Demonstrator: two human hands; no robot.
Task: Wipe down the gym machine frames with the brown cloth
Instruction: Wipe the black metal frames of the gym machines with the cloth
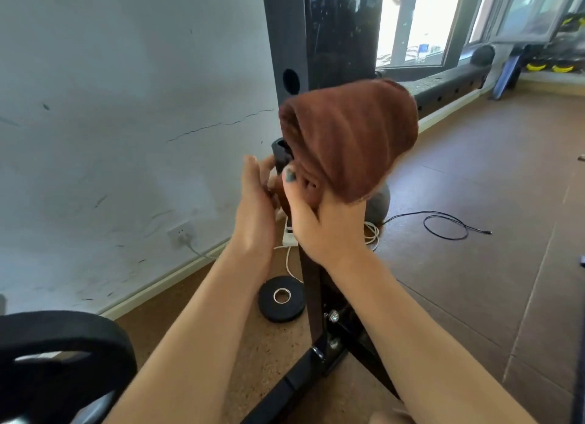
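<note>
Head view: a person's two hands work at a slim black post of a gym machine, seen from above.
Cloth: the brown cloth is bunched over the top of the post, draped up and to the right of both hands.
Right hand: the right hand grips the lower edge of the cloth, thumb curled over the folds, wrapped about the post.
Left hand: the left hand lies just beside the right, fingers bent toward the post's open top end; whether it pinches cloth or metal cannot be told.
Post axis: the post runs near upright, from the cloth down between the forearms to a bolted foot on the floor.
Key relation: the unwiped length lies below the hands, along that axis, so the likely stroke is downward toward the person.
Nearer hand: the right, already on the cloth.
Surroundings: a weight plate lies on the floor just left of the post; a larger black upright stands behind.
</note>
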